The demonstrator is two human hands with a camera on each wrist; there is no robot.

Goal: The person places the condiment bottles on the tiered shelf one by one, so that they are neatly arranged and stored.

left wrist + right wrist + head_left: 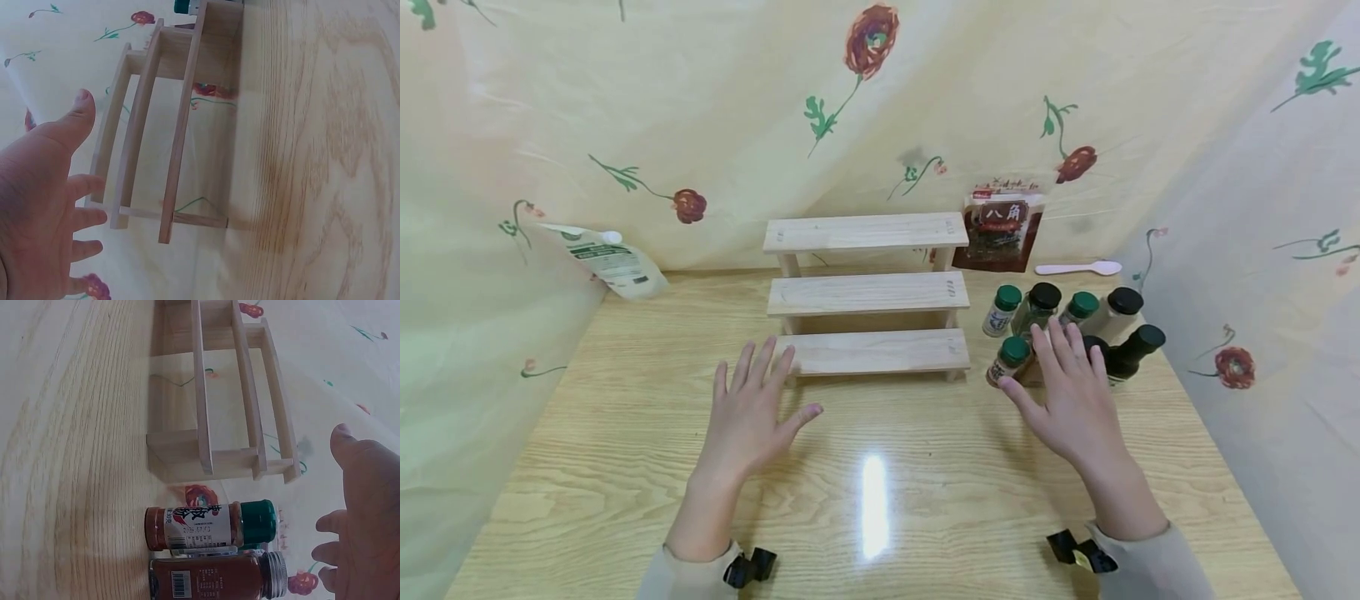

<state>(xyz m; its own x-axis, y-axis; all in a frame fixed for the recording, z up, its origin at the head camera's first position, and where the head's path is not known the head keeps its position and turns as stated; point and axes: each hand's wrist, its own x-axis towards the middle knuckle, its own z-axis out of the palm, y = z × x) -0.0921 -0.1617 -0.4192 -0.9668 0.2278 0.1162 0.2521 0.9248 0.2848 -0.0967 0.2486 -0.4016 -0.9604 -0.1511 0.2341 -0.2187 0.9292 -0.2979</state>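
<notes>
My left hand (747,423) is spread above the table, just left of a three-tier wooden shelf (868,353), and holds nothing. In the left wrist view its fingers stand apart beside the tiers. Over on the right, my right hand (1070,400) is also spread and bare, overlapping a cluster of spice bottles. At the cluster's front left stands a green-capped spice jar (197,526), nearest the right thumb in the head view. Beside it is a square bottle of brown-red powder (209,577). A dark bottle (1135,354) stands at the right, partly hidden by the fingers.
Behind the bottles, a brown spice packet (997,235) leans on the flowered cloth wall. A pale spoon (1078,268) lies near it. At the back left a white spouted pouch (617,265) leans on the cloth. The wooden table (925,500) extends in front.
</notes>
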